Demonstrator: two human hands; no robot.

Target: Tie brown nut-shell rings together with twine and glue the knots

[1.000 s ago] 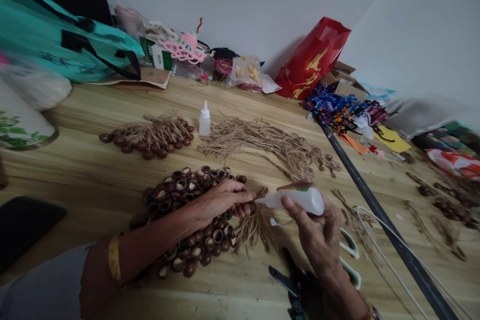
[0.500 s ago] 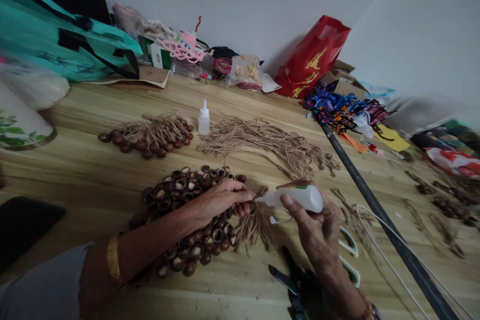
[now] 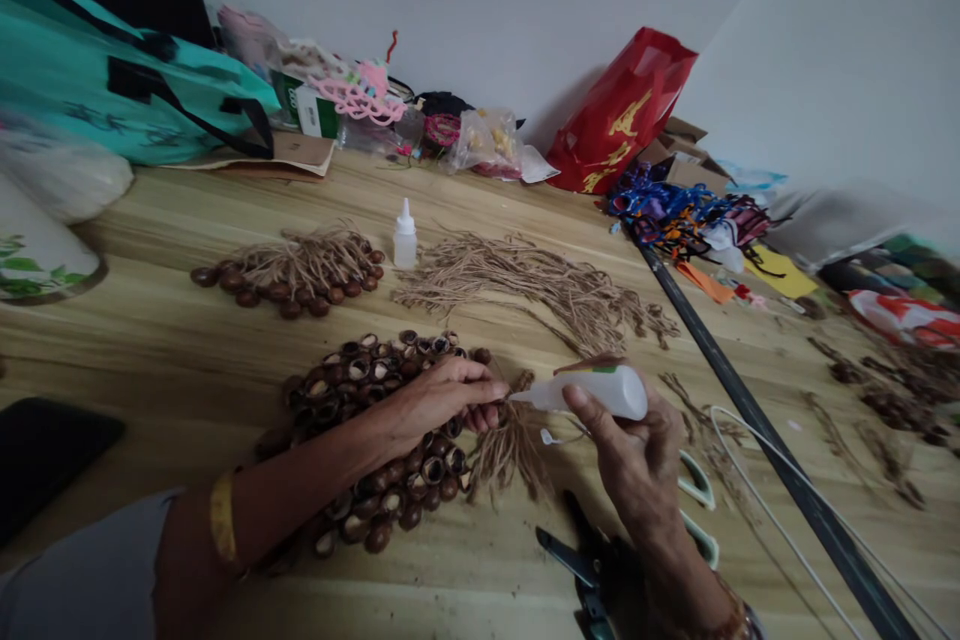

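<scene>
My right hand (image 3: 637,455) grips a white glue bottle (image 3: 604,392), tilted with its thin nozzle pointing left. The nozzle tip meets the fingertips of my left hand (image 3: 442,400), which are pinched together; what lies between them is too small to make out. Under my left hand and forearm spreads a heap of brown nut shells (image 3: 360,370), many broken open. A small bundle of twine pieces (image 3: 510,455) lies just below the nozzle. A little white cap (image 3: 550,437) hangs beneath the bottle.
A second small bottle (image 3: 405,238) stands upright behind the heap, beside loose twine (image 3: 525,280). Shells with twine attached (image 3: 300,270) lie to its left. Black-handled pliers (image 3: 581,560) and pale scissors handles (image 3: 697,480) lie near my right wrist. A dark rail (image 3: 750,380) crosses the table.
The camera view has shifted very slightly. Both hands and the glue bottle keep the same position over the shells and twine.
</scene>
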